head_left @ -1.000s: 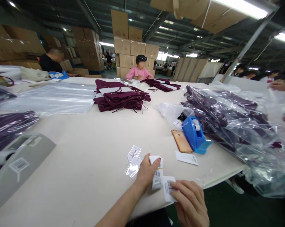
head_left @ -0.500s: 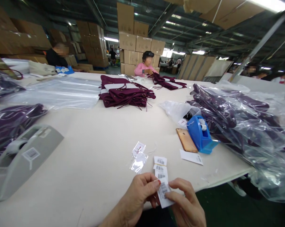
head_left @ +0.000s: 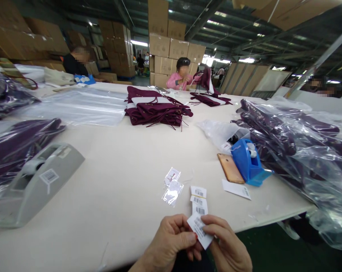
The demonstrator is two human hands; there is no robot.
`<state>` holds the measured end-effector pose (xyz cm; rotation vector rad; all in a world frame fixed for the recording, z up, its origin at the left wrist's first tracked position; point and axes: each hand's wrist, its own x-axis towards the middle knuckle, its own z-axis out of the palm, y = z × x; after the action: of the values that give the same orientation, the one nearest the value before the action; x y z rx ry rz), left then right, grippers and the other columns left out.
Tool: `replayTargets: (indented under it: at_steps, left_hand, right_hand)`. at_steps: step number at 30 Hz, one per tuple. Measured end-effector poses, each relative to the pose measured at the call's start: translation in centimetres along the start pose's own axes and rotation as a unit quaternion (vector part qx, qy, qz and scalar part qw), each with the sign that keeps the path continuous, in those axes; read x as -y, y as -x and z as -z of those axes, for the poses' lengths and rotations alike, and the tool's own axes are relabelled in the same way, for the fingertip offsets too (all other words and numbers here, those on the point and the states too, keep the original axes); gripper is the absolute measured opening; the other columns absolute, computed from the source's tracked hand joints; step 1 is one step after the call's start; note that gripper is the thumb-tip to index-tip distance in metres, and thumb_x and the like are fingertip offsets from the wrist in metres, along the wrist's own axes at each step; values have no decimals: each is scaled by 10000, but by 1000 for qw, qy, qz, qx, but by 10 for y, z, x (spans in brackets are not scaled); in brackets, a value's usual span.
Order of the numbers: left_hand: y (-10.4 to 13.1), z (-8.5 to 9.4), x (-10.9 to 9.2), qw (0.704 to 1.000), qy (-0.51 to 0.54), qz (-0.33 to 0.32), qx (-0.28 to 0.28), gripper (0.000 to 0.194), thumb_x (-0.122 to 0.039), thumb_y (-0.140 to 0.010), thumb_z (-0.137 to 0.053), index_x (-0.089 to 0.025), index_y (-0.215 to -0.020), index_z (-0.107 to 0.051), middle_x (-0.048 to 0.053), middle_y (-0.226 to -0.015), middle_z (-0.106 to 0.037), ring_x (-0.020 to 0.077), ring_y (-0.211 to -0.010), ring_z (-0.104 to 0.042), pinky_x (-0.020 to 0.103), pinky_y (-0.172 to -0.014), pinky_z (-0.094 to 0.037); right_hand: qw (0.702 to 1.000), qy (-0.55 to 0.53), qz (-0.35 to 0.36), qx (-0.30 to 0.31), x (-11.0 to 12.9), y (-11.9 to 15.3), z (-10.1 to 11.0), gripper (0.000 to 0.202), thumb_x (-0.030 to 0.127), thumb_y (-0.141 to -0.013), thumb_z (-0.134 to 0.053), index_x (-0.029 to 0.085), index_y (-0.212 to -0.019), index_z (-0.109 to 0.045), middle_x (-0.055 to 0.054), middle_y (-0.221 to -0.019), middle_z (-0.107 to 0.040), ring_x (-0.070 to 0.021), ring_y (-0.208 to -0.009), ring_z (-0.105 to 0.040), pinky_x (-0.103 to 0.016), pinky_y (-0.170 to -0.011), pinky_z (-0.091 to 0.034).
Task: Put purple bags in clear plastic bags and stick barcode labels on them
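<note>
Table, broad, cream-topped, spread from near edge to far. Bagged maroon garments in clear plastic heaped at right. Stack of folded maroon garments lay far of centre. Grey plastic tape dispenser sat near left; blue plastic tape dispenser right of centre, touching a gold flat phone. Loose white barcode tags rested just beyond the hands. Small white paper barcode tag pinched at the near edge between left hand and right hand, both closed on it. Judged featherlight, thin, easily creased; best held by its edges, clear of the print.
</note>
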<state>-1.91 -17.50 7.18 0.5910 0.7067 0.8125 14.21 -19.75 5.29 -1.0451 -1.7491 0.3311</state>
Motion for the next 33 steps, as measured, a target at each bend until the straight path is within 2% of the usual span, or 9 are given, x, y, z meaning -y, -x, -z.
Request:
replayTargets:
  at_steps: [7, 10, 12, 14, 19, 23, 29, 33]
  left_hand:
    - [1, 3, 5, 1000, 6, -18, -14, 279, -348, -588, -791, -110, -676, -674, 65, -594, -656, 117, -489, -574, 191, -468, -391]
    - [1, 8, 8, 999, -4, -27, -28, 220, -305, -617, -768, -116, -671, -671, 58, -603, -660, 111, -494, -573, 191, -485, -397]
    - [1, 11, 10, 999, -9, -33, -38, 187, -283, -638, -749, -119, -678, -668, 57, -612, -664, 109, -502, -575, 192, -494, -398]
    - [2, 13, 12, 998, -14, -35, -41, 175, -274, -655, -736, -117, -695, -671, 60, -627, -668, 110, -514, -579, 194, -504, -403]
    - [2, 18, 16, 998, -44, -29, -24, 227, -313, -665, -730, -104, -736, -676, 61, -640, -667, 112, -527, -582, 198, -516, -411]
    - [0, 24, 17, 998, -66, -18, -5, 272, -344, -618, -733, -104, -724, -660, 50, -623, -661, 118, -516, -581, 204, -508, -410]
    - [1, 23, 7, 994, -103, 29, 10, 172, -249, -560, -639, -110, -660, -617, 24, -582, -633, 103, -503, -544, 210, -527, -392]
    - [3, 21, 3, 993, -112, 46, 9, 147, -232, -540, -589, -117, -632, -584, 27, -561, -624, 100, -502, -534, 205, -528, -386]
  right_hand:
    - [998, -51, -31, 26, 6, 2, -3, 300, 73, -801, -523, 219, -1051, -602, -106, -1051, -676, -212, -973, -660, -277, -792, -564]
    - [996, -68, -50, 31, 9, 3, -2, 336, 156, -822, -551, 227, -1148, -590, -112, -1122, -666, -239, -1035, -637, -287, -834, -546]
    - [992, -92, -78, 42, 8, 6, -2, 378, 230, -834, -571, 231, -1212, -571, -116, -1155, -655, -257, -1047, -629, -292, -836, -544]
    - [982, -124, -139, 44, 5, 10, -2, 382, 266, -841, -576, 232, -1222, -575, -115, -1144, -662, -258, -1012, -646, -287, -813, -554]
    - [937, -175, -303, 14, 2, 16, -5, 313, 336, -808, -632, 221, -1098, -653, -80, -1004, -709, -220, -887, -678, -249, -751, -556]
    - [886, -209, -413, 34, 11, 4, -4, 294, 444, -784, -640, 203, -940, -706, -36, -786, -701, -158, -700, -624, -211, -659, -503]
    - [790, -335, -507, 79, 18, -15, -3, 281, 455, -730, -700, 186, -809, -725, -25, -685, -676, -124, -629, -560, -218, -613, -447]
    - [745, -392, -533, 83, 16, -16, -5, 264, 411, -672, -762, 159, -728, -708, -25, -634, -663, -104, -574, -549, -211, -585, -423]
